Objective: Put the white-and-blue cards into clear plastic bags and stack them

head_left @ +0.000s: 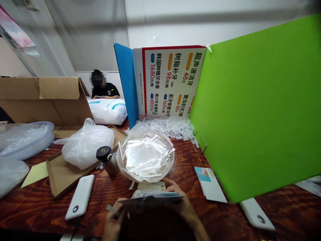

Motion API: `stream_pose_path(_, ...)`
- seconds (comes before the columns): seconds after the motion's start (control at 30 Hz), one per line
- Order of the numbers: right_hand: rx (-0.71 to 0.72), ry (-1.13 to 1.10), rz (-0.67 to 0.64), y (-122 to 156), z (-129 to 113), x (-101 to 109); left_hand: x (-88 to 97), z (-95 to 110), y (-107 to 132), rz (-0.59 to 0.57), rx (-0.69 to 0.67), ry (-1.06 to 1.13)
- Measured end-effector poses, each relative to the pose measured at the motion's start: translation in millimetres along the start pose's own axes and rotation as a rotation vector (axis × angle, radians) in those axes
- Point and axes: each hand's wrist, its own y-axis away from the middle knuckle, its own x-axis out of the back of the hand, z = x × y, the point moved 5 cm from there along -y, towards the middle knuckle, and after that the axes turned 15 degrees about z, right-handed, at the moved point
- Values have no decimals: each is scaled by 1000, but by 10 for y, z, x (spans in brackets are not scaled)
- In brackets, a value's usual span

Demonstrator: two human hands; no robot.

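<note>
Close to my body I hold a dark-edged packet (152, 199) with pale, layered sheets showing at its far side; its exact kind I cannot make out. My left hand (114, 217) is closed on its left end, and a small whitish strip (112, 210) sticks out by those fingers. Around the right end and far side wrap the fingers of my right hand (184, 201). Just beyond lies a beige card (151, 186), partly hidden. A clear round bowl (120, 169) heaped with white strips (145, 155) stands past both hands.
Small clear tubes (165, 127) are piled behind the bowl, before a printed board (170, 82). A green panel (258, 110) stands right. Leftward are a dark bottle (107, 162), a white power bank (80, 197), a plastic bag (86, 144) and cardboard. A person (106, 88) sits behind.
</note>
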Motion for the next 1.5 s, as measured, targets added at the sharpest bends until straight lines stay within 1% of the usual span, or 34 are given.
stream_pose_path(0.03, -28, -21, -29, 19, 11, -26, 59, 17, -26, -5, -39, -56)
stream_pose_path(0.07, -45, -36, -32, 33, 18, -40, 131, 24, -60, 14, -56, -101)
stream_pose_path(0.17, -45, -28, 36, 55, 9, -32, 347, 26, -151, 126, -67, -214)
stream_pose_path(0.2, -50, -15, 42, 59, 8, -27, 387, 39, -163, 134, -97, -238)
stream_pose_path(0.23, -65, 1, 31, 63, 15, -24, 404, 64, -161, 118, -148, -249)
stream_pose_path(0.3, -94, 23, -2, 68, 48, -10, 392, 139, -127, 45, -284, -243)
stream_pose_path(0.33, -100, 26, 3, 67, 72, 12, 378, 178, -105, 1, -341, -231)
stream_pose_path(0.4, -84, 16, 40, 65, 123, 68, 364, 244, -84, -70, -404, -207)
stream_pose_path(0.47, -53, 3, 84, 68, 165, 120, 379, 280, -118, -126, -395, -228)
stream_pose_path(0.53, -25, -4, 106, 78, 186, 153, 403, 288, -177, -191, -363, -301)
stream_pose_path(0.63, -41, 40, 54, 108, 205, 143, 397, 281, -213, -274, -350, -388)
stream_pose_path(0.67, -49, 60, 28, 121, 209, 130, 373, 279, -201, -283, -353, -385)
stream_pose_path(0.73, -62, 88, -8, 146, 218, 105, 299, 278, -148, -261, -374, -345)
stream_pose_path(0.8, -69, 101, -6, 162, 230, 95, 212, 272, -84, -238, -415, -298)
stream_pose_path(0.83, -74, 110, 2, 167, 239, 95, 172, 261, -57, -246, -434, -291)
stream_pose_path(0.9, -83, 134, -1, 170, 261, 90, 121, 228, -28, -299, -472, -308)
stream_pose_path(0.97, -78, 157, -21, 167, 278, 84, 123, 209, -31, -326, -516, -342)
stream_pose_path(1.07, -63, 176, -59, 159, 297, 76, 146, 236, -38, -304, -579, -350)
stream_pose_path(1.13, -52, 188, -42, 149, 303, 101, 123, 236, -28, -313, -542, -354)
stream_pose_path(1.2, -42, 220, 5, 138, 305, 155, 103, 210, -31, -303, -472, -370)
stream_pose_path(1.27, -39, 258, 41, 134, 309, 213, 114, 164, -56, -241, -411, -401)
stream_pose_path(1.33, -49, 270, 41, 143, 317, 244, 120, 122, -74, -195, -391, -402)
stream_pose_path(1.37, -54, 261, 31, 151, 321, 247, 107, 104, -72, -200, -389, -391)
stream_pose_path(1.47, -58, 208, -23, 180, 330, 215, 17, 71, -29, -288, -382, -321)
stream_pose_path(1.5, -57, 193, -36, 186, 336, 204, 3, 68, -23, -289, -370, -296)
